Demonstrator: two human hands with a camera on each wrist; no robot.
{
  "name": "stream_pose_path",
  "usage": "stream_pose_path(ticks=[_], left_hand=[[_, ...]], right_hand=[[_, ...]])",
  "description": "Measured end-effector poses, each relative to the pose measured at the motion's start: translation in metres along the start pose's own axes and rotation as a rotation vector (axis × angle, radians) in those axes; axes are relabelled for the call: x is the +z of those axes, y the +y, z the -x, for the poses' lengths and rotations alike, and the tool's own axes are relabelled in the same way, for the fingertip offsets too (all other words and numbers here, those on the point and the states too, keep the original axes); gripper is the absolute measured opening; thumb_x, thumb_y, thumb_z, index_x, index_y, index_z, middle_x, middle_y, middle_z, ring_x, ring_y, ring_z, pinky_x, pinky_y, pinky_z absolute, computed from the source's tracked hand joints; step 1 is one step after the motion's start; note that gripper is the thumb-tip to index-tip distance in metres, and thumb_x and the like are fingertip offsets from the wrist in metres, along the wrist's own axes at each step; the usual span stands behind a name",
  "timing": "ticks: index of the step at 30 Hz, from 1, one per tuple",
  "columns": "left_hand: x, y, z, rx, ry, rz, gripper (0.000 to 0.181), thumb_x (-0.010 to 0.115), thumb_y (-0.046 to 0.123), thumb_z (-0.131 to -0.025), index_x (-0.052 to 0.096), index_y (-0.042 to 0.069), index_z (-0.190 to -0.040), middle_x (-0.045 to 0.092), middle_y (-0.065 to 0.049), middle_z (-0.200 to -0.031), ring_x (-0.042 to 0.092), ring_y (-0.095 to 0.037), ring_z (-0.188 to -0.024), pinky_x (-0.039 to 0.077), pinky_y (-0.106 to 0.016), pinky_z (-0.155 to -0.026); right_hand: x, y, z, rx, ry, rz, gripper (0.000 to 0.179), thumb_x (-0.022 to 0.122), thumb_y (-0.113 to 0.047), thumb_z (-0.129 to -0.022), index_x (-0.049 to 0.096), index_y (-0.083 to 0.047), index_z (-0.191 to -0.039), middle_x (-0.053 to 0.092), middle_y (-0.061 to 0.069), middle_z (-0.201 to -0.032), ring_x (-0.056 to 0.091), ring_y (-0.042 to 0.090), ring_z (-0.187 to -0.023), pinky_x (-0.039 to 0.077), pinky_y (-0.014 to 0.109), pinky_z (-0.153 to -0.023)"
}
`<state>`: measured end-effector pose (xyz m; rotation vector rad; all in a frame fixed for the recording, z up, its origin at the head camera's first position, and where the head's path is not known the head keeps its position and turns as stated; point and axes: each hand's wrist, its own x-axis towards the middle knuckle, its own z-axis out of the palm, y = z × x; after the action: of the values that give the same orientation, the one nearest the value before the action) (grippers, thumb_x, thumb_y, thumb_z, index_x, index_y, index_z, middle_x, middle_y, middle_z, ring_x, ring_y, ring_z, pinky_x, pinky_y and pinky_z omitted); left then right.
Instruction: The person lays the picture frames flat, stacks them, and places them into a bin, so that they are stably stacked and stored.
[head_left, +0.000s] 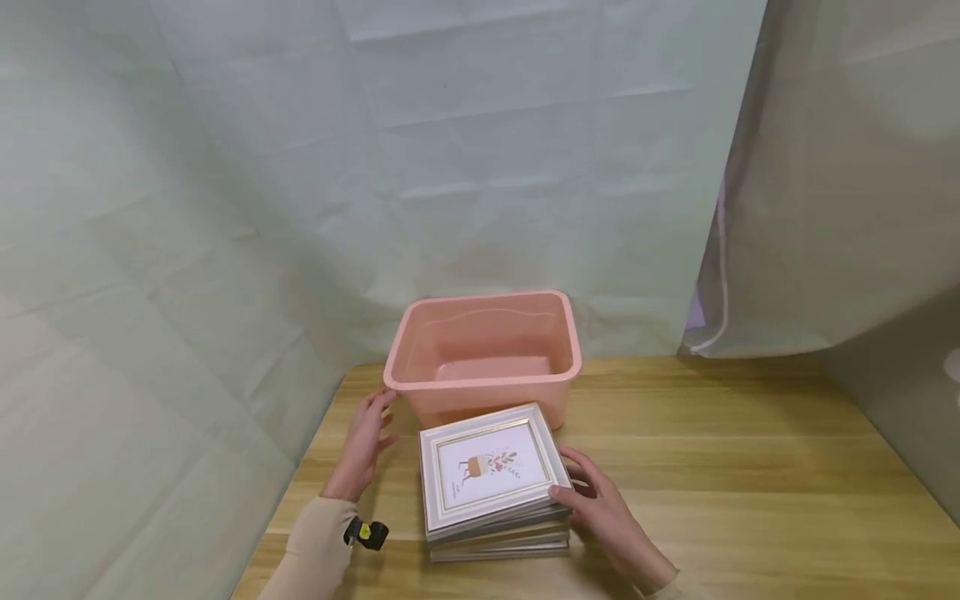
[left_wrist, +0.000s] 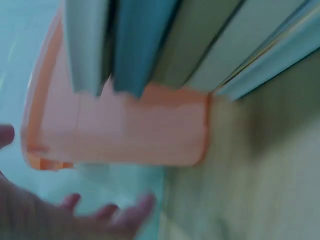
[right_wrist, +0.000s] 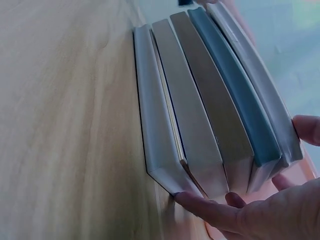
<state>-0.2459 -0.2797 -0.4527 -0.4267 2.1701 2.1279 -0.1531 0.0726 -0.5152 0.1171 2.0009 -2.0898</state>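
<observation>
Several picture frames lie in an uneven stack, with a white picture frame on top, its inner border gold and its print showing a plant pot on legs. Their edges, in white, teal, brown and grey, show in the right wrist view, a teal picture frame second from the top. My right hand is at the stack's right side, thumb on the top frame's corner, fingers extended along the edges. To the left, my left hand has loosely bent fingers and holds nothing, fingertips near the pink bin's front left corner.
Directly behind the stack stands the pink bin, its inside bare. All this rests on a wooden table. Pale cloth hangs behind and at both sides. A black strap device sits on the left wrist.
</observation>
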Motion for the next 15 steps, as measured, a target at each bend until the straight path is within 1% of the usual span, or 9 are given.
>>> stream_pose_path(ticks=[2, 4, 5, 7, 9, 11, 13, 15], left_hand=[[0.001, -0.011, 0.019, -0.07, -0.02, -0.032, 0.078, 0.041, 0.046, -0.112, 0.017, -0.002, -0.17, 0.02, -0.034, -0.176, 0.026, -0.054, -0.16, 0.041, -0.062, -0.122], [0.004, -0.022, 0.037, -0.146, -0.056, -0.021, 0.081, 0.04, 0.048, -0.11, 0.015, -0.001, -0.17, 0.016, -0.038, -0.175, 0.022, -0.058, -0.159, 0.037, -0.069, -0.121], [0.005, -0.028, 0.044, -0.183, -0.075, -0.001, 0.082, 0.04, 0.049, -0.109, 0.014, -0.001, -0.17, 0.016, -0.039, -0.174, 0.022, -0.06, -0.158, 0.035, -0.072, -0.121], [0.009, -0.037, 0.056, -0.233, -0.12, 0.012, 0.085, 0.04, 0.051, -0.109, 0.013, -0.002, -0.169, 0.017, -0.042, -0.171, 0.023, -0.063, -0.156, 0.034, -0.077, -0.119], [0.014, -0.043, 0.064, -0.257, -0.148, 0.016, 0.087, 0.041, 0.052, -0.107, 0.012, -0.004, -0.168, 0.02, -0.042, -0.168, 0.026, -0.064, -0.154, 0.035, -0.08, -0.117], [0.016, -0.047, 0.067, -0.28, -0.185, 0.043, 0.09, 0.042, 0.053, -0.106, 0.011, -0.006, -0.167, 0.022, -0.043, -0.167, 0.028, -0.065, -0.153, 0.037, -0.081, -0.117], [0.018, -0.048, 0.069, -0.302, -0.229, 0.067, 0.092, 0.042, 0.055, -0.105, 0.01, -0.007, -0.165, 0.028, -0.042, -0.165, 0.039, -0.06, -0.148, 0.042, -0.079, -0.112], [0.02, -0.051, 0.068, -0.328, -0.265, 0.095, 0.091, 0.043, 0.057, -0.104, 0.012, -0.005, -0.164, 0.037, -0.036, -0.16, 0.049, -0.051, -0.14, 0.046, -0.073, -0.107]], right_hand=[[-0.005, -0.002, -0.001, 0.005, -0.025, -0.009, 0.065, 0.073, -0.022, -0.102, 0.05, -0.012, -0.162, 0.052, 0.029, -0.159, 0.065, 0.03, -0.127, 0.062, 0.038, -0.091], [-0.013, -0.005, -0.005, 0.021, -0.043, -0.018, 0.062, 0.07, -0.027, -0.105, 0.05, -0.01, -0.161, 0.052, 0.028, -0.16, 0.065, 0.026, -0.125, 0.062, 0.038, -0.093], [-0.018, -0.006, -0.008, 0.032, -0.062, -0.028, 0.061, 0.068, -0.028, -0.107, 0.049, -0.008, -0.161, 0.051, 0.028, -0.161, 0.065, 0.025, -0.126, 0.062, 0.039, -0.095], [-0.027, -0.009, -0.014, 0.063, -0.104, -0.037, 0.063, 0.065, -0.033, -0.109, 0.045, -0.004, -0.162, 0.053, 0.026, -0.16, 0.066, 0.023, -0.126, 0.062, 0.04, -0.097], [-0.037, -0.008, -0.021, 0.089, -0.166, -0.045, 0.068, 0.061, -0.036, -0.111, 0.039, 0.0, -0.164, 0.058, 0.023, -0.158, 0.066, 0.021, -0.128, 0.061, 0.042, -0.1], [-0.045, -0.006, -0.026, 0.107, -0.257, -0.07, 0.072, 0.057, -0.038, -0.113, 0.032, 0.005, -0.165, 0.066, 0.02, -0.15, 0.068, 0.02, -0.127, 0.061, 0.046, -0.101], [-0.051, -0.003, -0.03, 0.117, -0.322, -0.081, 0.076, 0.056, -0.039, -0.113, 0.028, 0.01, -0.164, 0.071, 0.017, -0.144, 0.069, 0.019, -0.126, 0.061, 0.048, -0.101], [-0.055, -0.001, -0.032, 0.128, -0.371, -0.095, 0.079, 0.055, -0.04, -0.114, 0.025, 0.012, -0.164, 0.072, 0.017, -0.142, 0.068, 0.02, -0.126, 0.062, 0.052, -0.099]])
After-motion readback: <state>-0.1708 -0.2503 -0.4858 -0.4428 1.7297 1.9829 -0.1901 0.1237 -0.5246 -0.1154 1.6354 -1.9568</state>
